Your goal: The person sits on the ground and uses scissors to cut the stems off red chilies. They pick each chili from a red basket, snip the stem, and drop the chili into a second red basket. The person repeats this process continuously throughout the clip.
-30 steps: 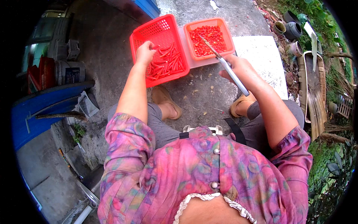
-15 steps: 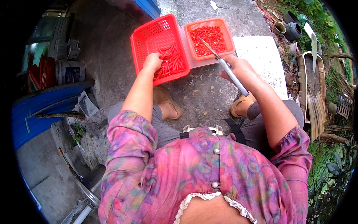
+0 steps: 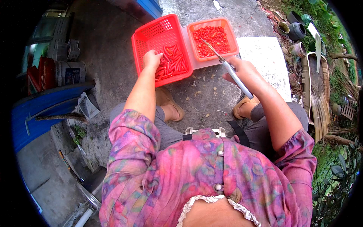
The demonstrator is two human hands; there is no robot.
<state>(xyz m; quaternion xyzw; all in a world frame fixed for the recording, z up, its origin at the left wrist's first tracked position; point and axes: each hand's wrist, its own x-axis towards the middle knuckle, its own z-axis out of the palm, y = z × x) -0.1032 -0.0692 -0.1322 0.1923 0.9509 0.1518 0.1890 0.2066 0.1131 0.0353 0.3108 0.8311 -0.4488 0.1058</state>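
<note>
My left hand (image 3: 152,59) is in the larger red plastic basket (image 3: 151,36), at the left edge of a heap of whole red chillies (image 3: 174,64). Its fingers are bent together, and what they pinch, if anything, is too small to make out. In my right hand (image 3: 244,72) is a pair of scissors (image 3: 237,80) with pale grey handles. The blades point up and left, over the smaller orange-red basket (image 3: 213,23). Cut pieces of red chilli (image 3: 217,39) cover the bottom of that basket.
Both baskets stand close together in front of my feet, the smaller one on a pale tray (image 3: 206,64). To the right lies a white slab (image 3: 261,60), with pots (image 3: 297,31) and plants beyond. A blue panel (image 3: 49,109) and a white bucket (image 3: 72,72) are at left.
My left hand has shifted slightly up and left, off the middle of the chilli heap, and some chillies there lie differently. The right hand and scissors have hardly moved.
</note>
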